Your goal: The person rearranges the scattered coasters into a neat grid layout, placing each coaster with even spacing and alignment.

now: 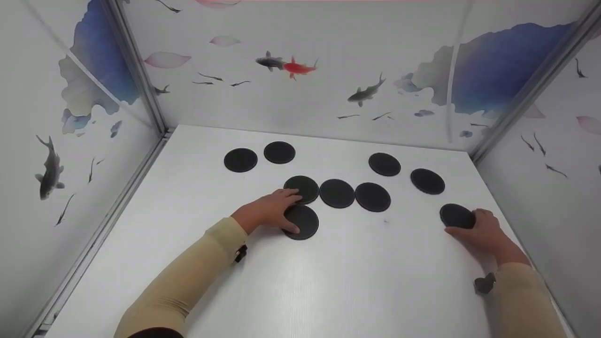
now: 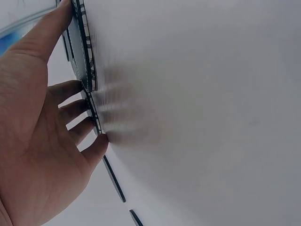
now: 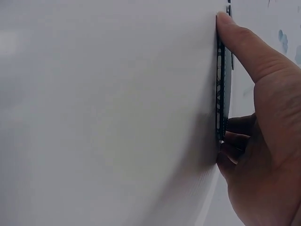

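Observation:
My left hand (image 1: 267, 211) spans a flat black disc (image 1: 305, 225), thumb at its near edge and index finger at its far edge. The other fingertips reach onto a second black disc (image 1: 307, 188) just behind it. In the left wrist view, the spanned disc (image 2: 87, 52) appears edge-on, with a patterned rim. Over at the right, my right hand (image 1: 486, 237) holds another black disc (image 1: 455, 216) by its edge, thumb in front and fingers on the far right side. The right wrist view shows this disc (image 3: 221, 94) edge-on between thumb and fingers.
Two black discs, a middle one (image 1: 336, 193) and a right one (image 1: 373, 197), continue the row beside my left fingertips. Others lie farther back, including a left one (image 1: 241, 160) and a right one (image 1: 427, 181). Printed panels enclose the white table (image 1: 357, 281) on three sides.

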A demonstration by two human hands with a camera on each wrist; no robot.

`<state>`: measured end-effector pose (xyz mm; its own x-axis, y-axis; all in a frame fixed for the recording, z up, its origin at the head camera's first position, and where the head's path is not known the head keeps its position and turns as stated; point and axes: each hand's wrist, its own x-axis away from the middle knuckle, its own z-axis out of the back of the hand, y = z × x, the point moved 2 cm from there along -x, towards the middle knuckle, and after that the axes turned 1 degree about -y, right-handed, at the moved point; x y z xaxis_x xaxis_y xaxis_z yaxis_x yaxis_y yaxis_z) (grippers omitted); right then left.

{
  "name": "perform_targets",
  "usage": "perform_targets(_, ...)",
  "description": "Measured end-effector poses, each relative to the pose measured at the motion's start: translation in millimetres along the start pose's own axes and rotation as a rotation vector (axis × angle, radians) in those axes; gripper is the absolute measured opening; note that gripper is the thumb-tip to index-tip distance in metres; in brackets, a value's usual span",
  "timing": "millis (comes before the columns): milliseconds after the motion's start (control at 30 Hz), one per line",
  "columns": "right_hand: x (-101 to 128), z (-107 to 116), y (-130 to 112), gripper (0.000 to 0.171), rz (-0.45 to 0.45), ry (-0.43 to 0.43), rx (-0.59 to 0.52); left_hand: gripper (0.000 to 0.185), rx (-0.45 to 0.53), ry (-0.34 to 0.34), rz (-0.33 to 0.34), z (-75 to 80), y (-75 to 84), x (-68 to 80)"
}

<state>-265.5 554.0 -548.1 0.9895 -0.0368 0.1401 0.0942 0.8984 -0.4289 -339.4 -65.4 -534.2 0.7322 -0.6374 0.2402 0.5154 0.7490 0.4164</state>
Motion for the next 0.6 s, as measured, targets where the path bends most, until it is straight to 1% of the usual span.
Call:
perform_targets(267,-1.3,-0.5,-3.0,0.110,0.008,0.037,-0.034,0.104,-0.010,0.005,-0.007,-1.2,-3.1,-2.0)
perform_targets(600,1.8,-3.0,-2.8,0.115,0.010,0.000,-0.060,0.103,-0.019,0.008,-0.015,-3.1,-3.6,-1.9)
